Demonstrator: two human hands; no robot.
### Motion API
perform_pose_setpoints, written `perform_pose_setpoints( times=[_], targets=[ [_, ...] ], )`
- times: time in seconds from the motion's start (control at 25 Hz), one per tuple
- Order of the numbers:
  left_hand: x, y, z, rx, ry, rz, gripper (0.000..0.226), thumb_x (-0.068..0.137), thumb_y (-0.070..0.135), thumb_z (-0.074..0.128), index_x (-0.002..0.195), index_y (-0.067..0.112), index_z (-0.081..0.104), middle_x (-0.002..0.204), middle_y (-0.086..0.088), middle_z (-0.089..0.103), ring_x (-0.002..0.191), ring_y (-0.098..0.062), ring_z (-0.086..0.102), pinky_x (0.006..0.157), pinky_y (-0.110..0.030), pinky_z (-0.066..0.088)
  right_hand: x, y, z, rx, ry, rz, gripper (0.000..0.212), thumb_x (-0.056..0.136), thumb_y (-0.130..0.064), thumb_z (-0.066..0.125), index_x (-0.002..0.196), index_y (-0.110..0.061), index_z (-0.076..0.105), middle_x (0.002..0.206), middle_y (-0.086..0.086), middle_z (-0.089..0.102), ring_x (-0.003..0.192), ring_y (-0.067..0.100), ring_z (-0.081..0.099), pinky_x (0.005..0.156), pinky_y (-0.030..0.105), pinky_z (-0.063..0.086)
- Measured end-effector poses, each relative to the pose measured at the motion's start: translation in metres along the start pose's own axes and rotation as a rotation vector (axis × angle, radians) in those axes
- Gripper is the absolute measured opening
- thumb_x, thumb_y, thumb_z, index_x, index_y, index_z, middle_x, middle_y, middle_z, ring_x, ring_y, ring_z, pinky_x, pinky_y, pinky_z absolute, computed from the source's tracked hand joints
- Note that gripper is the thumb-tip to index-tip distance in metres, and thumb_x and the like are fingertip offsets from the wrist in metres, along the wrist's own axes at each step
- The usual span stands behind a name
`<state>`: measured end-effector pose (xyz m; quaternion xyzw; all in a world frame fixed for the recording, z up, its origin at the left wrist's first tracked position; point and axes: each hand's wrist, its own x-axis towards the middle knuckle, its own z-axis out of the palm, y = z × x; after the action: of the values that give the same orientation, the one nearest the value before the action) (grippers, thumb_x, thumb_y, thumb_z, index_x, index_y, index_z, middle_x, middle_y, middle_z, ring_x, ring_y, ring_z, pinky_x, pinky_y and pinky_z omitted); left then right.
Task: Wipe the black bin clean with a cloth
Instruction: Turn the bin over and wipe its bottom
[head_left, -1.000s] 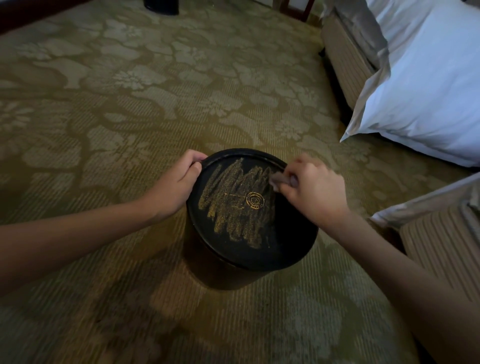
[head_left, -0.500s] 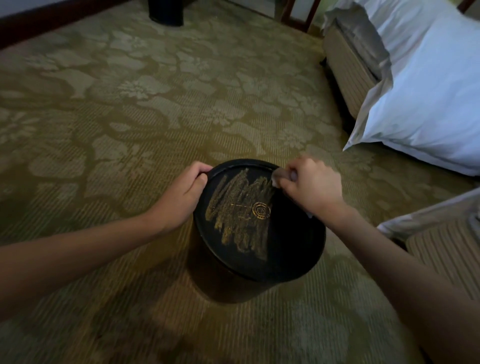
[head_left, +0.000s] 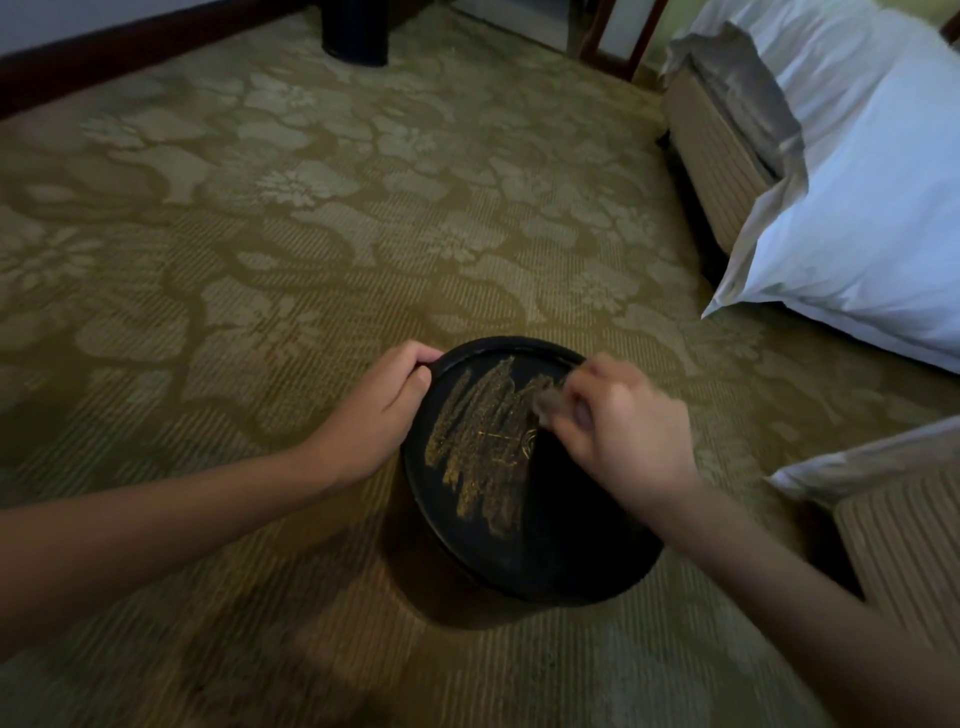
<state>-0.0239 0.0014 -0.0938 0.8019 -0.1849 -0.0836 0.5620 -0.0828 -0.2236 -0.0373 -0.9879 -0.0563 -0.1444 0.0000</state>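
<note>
A round black bin (head_left: 550, 551) stands on the carpet with its flat black top facing me. Yellowish scribbled streaks (head_left: 483, 441) cover the left and middle of that top. My left hand (head_left: 379, 410) grips the bin's left rim, fingers curled over the edge. My right hand (head_left: 628, 436) pinches a small greyish cloth (head_left: 548, 402) and presses it on the top near the streaks' right end. Most of the cloth is hidden under my fingers, and the hand is motion-blurred.
Patterned olive carpet (head_left: 311, 249) spreads all around. A bed with a white duvet (head_left: 852, 208) stands at the right, and a second bed corner (head_left: 904, 530) lies close to my right forearm. Another dark bin (head_left: 356, 31) and chair legs (head_left: 618, 36) stand at the far end.
My right hand has slid the cloth from the far right rim inward and toward me, over the streaks' right end; the small ring mark there is now mostly covered. My left hand keeps its grip.
</note>
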Motion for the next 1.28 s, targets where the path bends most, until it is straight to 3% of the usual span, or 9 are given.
perform_pose_setpoints(
  times=[0.16,0.36,0.44,0.56,0.68,0.76,0.96,1.08,1.28],
  targets=[
    [0.001,0.002,-0.003,0.034,0.004,-0.002,0.025,0.105,0.027,0.031,0.117,0.023,0.053,0.110,0.003,0.057,0.104,-0.011,0.056,0.085,-0.033,0.047,0.031,0.011,0.001,0.017,-0.084,0.165,0.028,0.094,-0.045,0.059,0.077,-0.023,0.055,0.096,-0.005,0.056,0.096,0.019,0.059,0.067,0.030,0.045],
    [-0.001,-0.005,-0.001,0.008,0.000,0.011,0.025,0.105,0.029,0.031,0.115,0.026,0.053,0.108,0.008,0.058,0.103,-0.009,0.056,0.085,-0.033,0.048,-0.076,-0.038,-0.017,0.215,-0.151,-0.247,0.027,0.087,-0.055,0.058,0.075,-0.035,0.044,0.090,-0.018,0.047,0.077,-0.001,0.047,0.053,0.011,0.032],
    [-0.003,-0.006,0.000,-0.015,-0.009,0.017,0.025,0.105,0.029,0.031,0.115,0.026,0.053,0.108,0.006,0.059,0.102,-0.010,0.057,0.084,-0.032,0.048,-0.070,-0.036,-0.018,0.237,-0.127,-0.281,0.028,0.087,-0.053,0.058,0.074,-0.034,0.043,0.089,-0.018,0.048,0.076,-0.001,0.046,0.052,0.011,0.036],
    [0.000,-0.006,0.000,-0.009,-0.008,0.017,0.025,0.105,0.028,0.031,0.114,0.025,0.054,0.109,0.005,0.059,0.103,-0.010,0.057,0.085,-0.031,0.048,-0.011,-0.022,-0.003,0.090,-0.023,-0.146,0.029,0.095,-0.050,0.056,0.075,-0.031,0.046,0.091,-0.012,0.050,0.083,0.011,0.054,0.056,0.028,0.046],
    [0.003,-0.005,-0.001,-0.008,-0.018,-0.002,0.025,0.105,0.030,0.030,0.113,0.027,0.054,0.111,0.005,0.058,0.105,-0.009,0.055,0.086,-0.030,0.046,0.054,0.002,0.007,0.052,-0.093,0.157,0.031,0.095,-0.044,0.057,0.077,-0.021,0.052,0.100,-0.001,0.056,0.098,0.022,0.058,0.067,0.030,0.040],
    [0.003,-0.005,-0.003,0.011,-0.015,0.000,0.025,0.104,0.031,0.030,0.113,0.028,0.053,0.110,0.007,0.057,0.104,-0.008,0.055,0.085,-0.030,0.046,0.049,-0.002,0.006,0.056,-0.092,0.171,0.029,0.094,-0.043,0.059,0.077,-0.022,0.050,0.099,-0.004,0.054,0.100,0.021,0.057,0.066,0.029,0.037],
    [0.000,-0.009,0.001,0.016,0.004,0.026,0.024,0.105,0.030,0.031,0.115,0.026,0.053,0.108,0.007,0.057,0.103,-0.009,0.055,0.084,-0.031,0.047,-0.061,-0.043,-0.013,0.262,-0.102,-0.249,0.031,0.091,-0.056,0.057,0.073,-0.033,0.046,0.090,-0.017,0.048,0.078,0.000,0.047,0.054,0.021,0.043],
    [-0.001,-0.011,0.002,-0.030,-0.003,0.018,0.024,0.105,0.030,0.031,0.114,0.026,0.053,0.110,0.003,0.058,0.104,-0.013,0.056,0.086,-0.034,0.048,-0.053,-0.044,-0.008,0.272,-0.047,-0.291,0.034,0.091,-0.053,0.059,0.071,-0.034,0.039,0.089,-0.015,0.049,0.077,0.003,0.049,0.055,0.023,0.046],
    [0.001,-0.008,0.001,0.001,-0.004,0.010,0.025,0.104,0.030,0.030,0.114,0.027,0.054,0.110,0.008,0.056,0.105,-0.007,0.054,0.085,-0.030,0.046,0.049,-0.012,0.014,0.066,-0.027,0.074,0.025,0.094,-0.042,0.060,0.082,-0.020,0.059,0.099,-0.003,0.055,0.100,0.019,0.057,0.065,0.032,0.046]
  ],
)
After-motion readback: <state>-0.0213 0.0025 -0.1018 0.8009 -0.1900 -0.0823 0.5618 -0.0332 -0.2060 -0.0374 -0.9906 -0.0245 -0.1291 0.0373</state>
